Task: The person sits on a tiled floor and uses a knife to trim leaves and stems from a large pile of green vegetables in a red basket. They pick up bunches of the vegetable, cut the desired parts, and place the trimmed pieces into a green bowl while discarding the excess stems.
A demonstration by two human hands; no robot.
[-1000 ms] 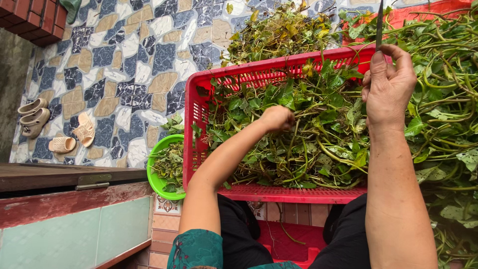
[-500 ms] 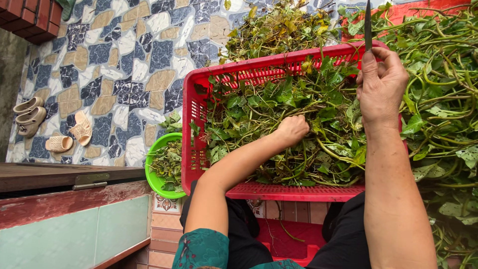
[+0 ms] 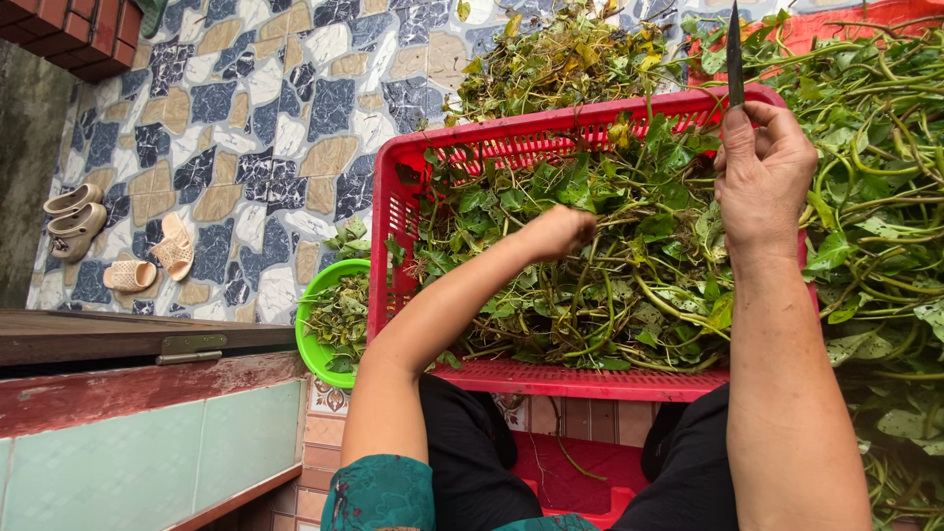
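Our left hand [image 3: 558, 232] reaches into the red plastic crate [image 3: 580, 378] and closes in a loose fist around a few stems of the leafy green vines [image 3: 610, 265] that fill it, the knuckles showing above the leaves. Our right hand [image 3: 765, 175] hovers over the crate's far right corner, its fingers curled tight around the handle of a knife [image 3: 735, 54] whose dark blade points away from us. The crate sits just in front of our knees, on a lower red stool or crate partly hidden beneath it. More vines lie heaped to the right [image 3: 875, 197] and beyond the crate's far rim. Touching the crate's left wall is a green bowl [image 3: 313, 346] holding picked leaves. Farther left, on the patterned tiled floor [image 3: 246, 128], we see two pairs of beige sandals [image 3: 108, 236] lying well apart from the crate.
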